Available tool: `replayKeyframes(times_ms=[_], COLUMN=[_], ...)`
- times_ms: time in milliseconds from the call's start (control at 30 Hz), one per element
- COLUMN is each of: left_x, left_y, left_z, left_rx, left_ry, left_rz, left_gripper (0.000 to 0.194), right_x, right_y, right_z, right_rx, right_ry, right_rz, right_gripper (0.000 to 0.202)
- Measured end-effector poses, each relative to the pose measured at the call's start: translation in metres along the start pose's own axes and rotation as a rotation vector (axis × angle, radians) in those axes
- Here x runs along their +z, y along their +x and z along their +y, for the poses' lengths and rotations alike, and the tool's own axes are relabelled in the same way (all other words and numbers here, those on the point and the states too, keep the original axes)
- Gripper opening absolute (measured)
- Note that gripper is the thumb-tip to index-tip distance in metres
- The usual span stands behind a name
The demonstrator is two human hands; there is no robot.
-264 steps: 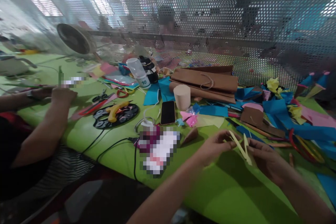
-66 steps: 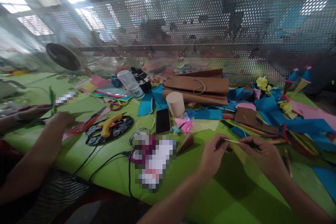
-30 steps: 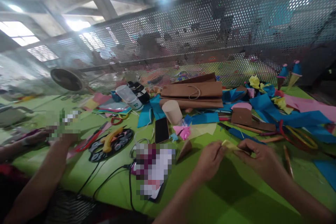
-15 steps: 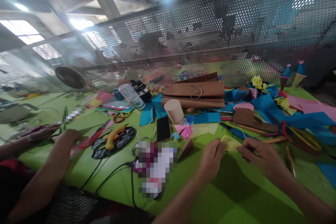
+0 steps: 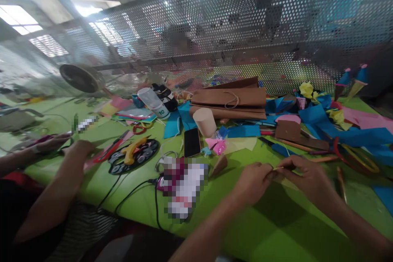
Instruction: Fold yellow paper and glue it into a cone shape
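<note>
Above the green table [image 5: 245,233], my left hand [image 5: 254,181] and my right hand [image 5: 303,172] meet almost fingertip to fingertip. Both pinch a small piece of yellow paper [image 5: 288,183], mostly hidden by the fingers; a thin edge of it shows between them. A folded brown paper piece [image 5: 220,165] lies left of my left hand. Just beyond my right hand are a blue-handled tool [image 5: 281,150] and several pencils.
Scissors with red and yellow handles [image 5: 357,155] lie at the right. A phone [image 5: 192,142], a cream roll [image 5: 204,123] and folded brown sheets [image 5: 229,102] sit mid-table. A cable-connected device [image 5: 187,190] is left of my arm. A co-worker's arms [image 5: 58,176] reach in at left.
My hands have come closer together, and the yellow paper, spread flat between them before, is now turned and mostly covered by fingers. The camera view has tilted slightly downward.
</note>
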State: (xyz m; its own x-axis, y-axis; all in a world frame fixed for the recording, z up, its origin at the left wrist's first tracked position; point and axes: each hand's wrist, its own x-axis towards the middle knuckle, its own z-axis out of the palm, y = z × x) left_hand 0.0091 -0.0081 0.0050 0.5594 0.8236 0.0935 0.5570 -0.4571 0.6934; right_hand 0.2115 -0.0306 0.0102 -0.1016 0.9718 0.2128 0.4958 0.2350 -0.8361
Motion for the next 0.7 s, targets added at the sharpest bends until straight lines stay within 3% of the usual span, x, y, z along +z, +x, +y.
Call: replayKeyframes(times_ms=[133,267,500,700], left_x=[-0.007,-0.011,-0.011,-0.008], left_y=[0.000,-0.002,-0.001,-0.002], left_z=[-0.001,-0.003,-0.003,-0.004], left_rx=[-0.027,-0.040,-0.025,-0.137], left_ry=[-0.265,-0.359,-0.315,-0.677], left_rz=[0.072,0.118,0.087,0.200], left_gripper=[0.024,0.026,0.028,0.018], right_x=[-0.006,-0.009,-0.008,-0.009], right_y=[0.002,0.003,0.002,0.001], right_z=[-0.003,-0.006,-0.006,-0.006], right_rx=[0.076,0.103,0.069,0.111], right_ry=[0.032,0.038,0.018,0.009], right_rz=[0.095,0.133,0.019,0.109], right_gripper=[0.023,0.024,0.032,0.033])
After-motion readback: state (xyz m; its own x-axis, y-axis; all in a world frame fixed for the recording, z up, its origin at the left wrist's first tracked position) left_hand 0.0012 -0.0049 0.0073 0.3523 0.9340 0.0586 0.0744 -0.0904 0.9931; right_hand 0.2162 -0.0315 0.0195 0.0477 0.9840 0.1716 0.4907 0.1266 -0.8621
